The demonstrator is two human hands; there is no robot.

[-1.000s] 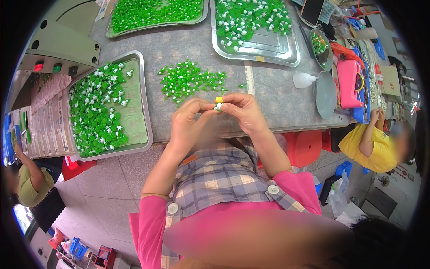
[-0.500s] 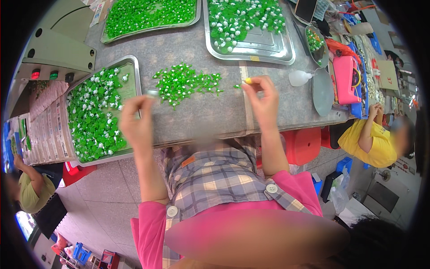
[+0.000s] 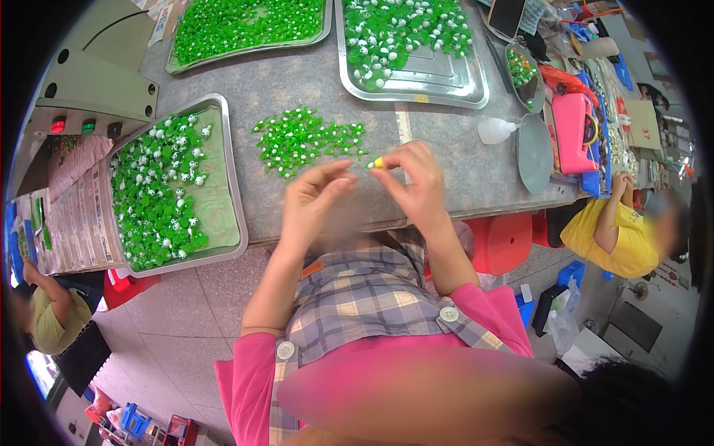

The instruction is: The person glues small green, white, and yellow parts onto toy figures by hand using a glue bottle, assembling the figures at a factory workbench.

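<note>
My right hand (image 3: 418, 186) pinches a small green piece with a white tip (image 3: 370, 166) between thumb and forefinger; something yellow (image 3: 379, 162) covers the forefinger's tip. Just left of it, my left hand (image 3: 309, 208) has its fingers bent and the thumb drawn near the forefinger. Whatever lies between those fingers, if anything, is too small to make out. Beyond both hands spreads a loose pile of small green pieces with white tips (image 3: 297, 137). On the left a metal tray (image 3: 238, 204) holds green pieces with white, dark-spotted ball heads (image 3: 156, 201).
Two more trays stand at the back: one full of green pieces (image 3: 249, 30), one of white-headed pieces (image 3: 409, 37) on bare metal. At the right are a white bulb-shaped thing (image 3: 496, 131), a grey oval dish (image 3: 535, 152) and a pink container (image 3: 574, 134). A grey machine (image 3: 97, 85) borders the left.
My left hand has moved right, from beside the left tray to near my right hand. My right hand has come left and nearer with the small green piece.
</note>
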